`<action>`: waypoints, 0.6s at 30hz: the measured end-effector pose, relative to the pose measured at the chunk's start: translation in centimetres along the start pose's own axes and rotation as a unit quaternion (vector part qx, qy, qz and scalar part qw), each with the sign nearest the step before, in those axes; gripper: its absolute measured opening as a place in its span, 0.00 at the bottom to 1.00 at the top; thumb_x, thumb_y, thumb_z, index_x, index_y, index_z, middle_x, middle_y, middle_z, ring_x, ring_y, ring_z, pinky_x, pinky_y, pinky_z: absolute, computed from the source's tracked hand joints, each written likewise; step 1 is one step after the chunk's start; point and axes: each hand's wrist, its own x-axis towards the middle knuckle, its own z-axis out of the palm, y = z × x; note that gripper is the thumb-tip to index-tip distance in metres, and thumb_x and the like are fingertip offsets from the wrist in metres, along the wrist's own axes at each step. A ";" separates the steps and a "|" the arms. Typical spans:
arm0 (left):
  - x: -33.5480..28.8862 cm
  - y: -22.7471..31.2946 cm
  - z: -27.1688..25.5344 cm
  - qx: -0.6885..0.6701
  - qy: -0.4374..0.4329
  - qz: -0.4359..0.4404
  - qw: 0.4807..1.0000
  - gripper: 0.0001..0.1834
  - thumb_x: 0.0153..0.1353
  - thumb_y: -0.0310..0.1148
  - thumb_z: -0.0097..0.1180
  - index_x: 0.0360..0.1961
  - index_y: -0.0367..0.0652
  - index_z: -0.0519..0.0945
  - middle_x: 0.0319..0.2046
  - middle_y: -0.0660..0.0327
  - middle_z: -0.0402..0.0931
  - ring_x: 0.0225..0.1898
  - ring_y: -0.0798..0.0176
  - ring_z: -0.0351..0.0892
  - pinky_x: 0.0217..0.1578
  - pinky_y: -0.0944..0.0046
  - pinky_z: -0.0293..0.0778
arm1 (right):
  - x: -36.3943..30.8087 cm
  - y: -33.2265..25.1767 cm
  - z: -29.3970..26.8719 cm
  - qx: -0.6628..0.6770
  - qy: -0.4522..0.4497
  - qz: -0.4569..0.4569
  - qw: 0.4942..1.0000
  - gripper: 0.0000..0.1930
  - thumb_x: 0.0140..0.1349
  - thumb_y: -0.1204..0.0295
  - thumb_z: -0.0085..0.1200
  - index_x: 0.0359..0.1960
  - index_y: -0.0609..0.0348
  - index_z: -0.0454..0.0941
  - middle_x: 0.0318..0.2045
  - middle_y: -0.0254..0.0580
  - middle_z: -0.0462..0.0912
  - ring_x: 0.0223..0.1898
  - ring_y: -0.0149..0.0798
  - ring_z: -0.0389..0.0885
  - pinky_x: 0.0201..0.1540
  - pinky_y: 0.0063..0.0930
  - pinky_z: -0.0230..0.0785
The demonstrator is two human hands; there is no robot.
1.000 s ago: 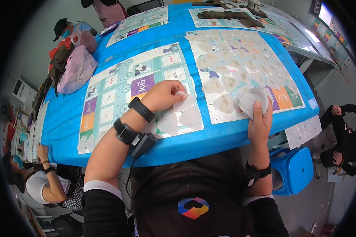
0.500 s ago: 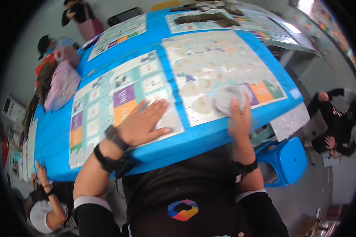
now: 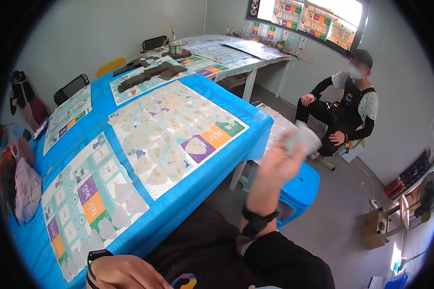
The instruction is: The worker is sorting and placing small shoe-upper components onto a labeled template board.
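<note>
Right hand (image 3: 277, 164) up, fingers clamped on stack (image 3: 305, 138): pale grey, rounded, blurred! Left hand (image 3: 123, 272) low, can't tell fingers' state.

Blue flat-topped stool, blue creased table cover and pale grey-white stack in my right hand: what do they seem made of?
The blue stool: probably moulded plastic, from its smooth, softly shiny surface. The table cover: perhaps thin plastic or nonwoven sheet, creased, with a slight sheen. The pale stack: matte, possibly cloth or paper; blur leaves it open.
</note>
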 end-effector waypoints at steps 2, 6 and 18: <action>0.0 -0.4 1.2 0.018 0.041 0.047 0.998 0.22 0.60 0.41 0.47 0.42 0.28 0.76 0.44 0.46 0.74 0.49 0.50 0.74 0.55 0.58 0.65 | 5.4 -3.1 -3.2 0.008 -0.064 -0.167 0.984 0.18 0.67 0.69 0.34 0.53 0.70 0.58 0.52 0.52 0.66 0.52 0.45 0.68 0.55 0.36 0.67; -0.3 -0.6 3.4 0.016 0.071 0.097 0.993 0.21 0.64 0.37 0.41 0.41 0.25 0.75 0.40 0.43 0.75 0.45 0.49 0.76 0.53 0.57 0.67 | 5.1 -5.1 -3.0 0.098 -0.041 -0.062 0.992 0.19 0.68 0.69 0.33 0.55 0.70 0.56 0.53 0.52 0.65 0.54 0.45 0.67 0.56 0.36 0.66; 3.2 -2.5 2.4 -0.104 -0.025 0.121 0.987 0.24 0.63 0.48 0.41 0.34 0.34 0.77 0.26 0.47 0.74 0.28 0.43 0.75 0.37 0.56 0.74 | -3.7 -4.0 -1.6 0.311 -0.399 0.482 0.716 0.20 0.63 0.64 0.43 0.54 0.56 0.62 0.33 0.42 0.77 0.17 0.29 0.72 0.16 0.22 0.64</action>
